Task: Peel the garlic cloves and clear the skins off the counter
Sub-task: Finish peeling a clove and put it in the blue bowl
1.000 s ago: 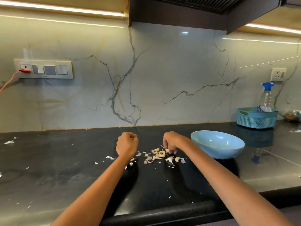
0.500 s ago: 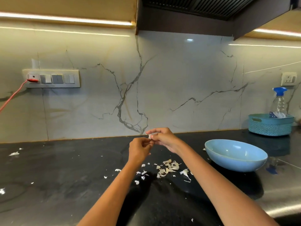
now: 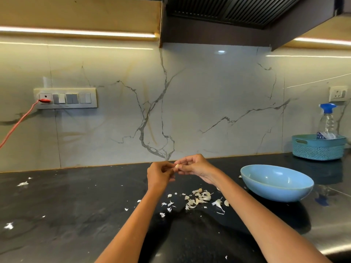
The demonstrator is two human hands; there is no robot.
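Note:
A small pale garlic clove (image 3: 176,166) is held in the air between both hands, above the black counter (image 3: 76,215). My left hand (image 3: 159,175) and my right hand (image 3: 193,166) both pinch it with their fingertips, fingers curled. Below them a pile of white garlic skins (image 3: 199,198) lies on the counter, with small flakes scattered around it. To the right of the pile stands a light blue bowl (image 3: 276,182); its inside is mostly hidden from this angle.
A teal basket (image 3: 319,148) holding a spray bottle (image 3: 327,120) stands at the back right by the wall. More skin flakes (image 3: 22,183) lie far left on the counter. A red cable (image 3: 17,124) hangs from the wall socket panel at left.
Both hands rose from the skin pile on the counter and came together in the air around a clove. The camera view tilted up slightly.

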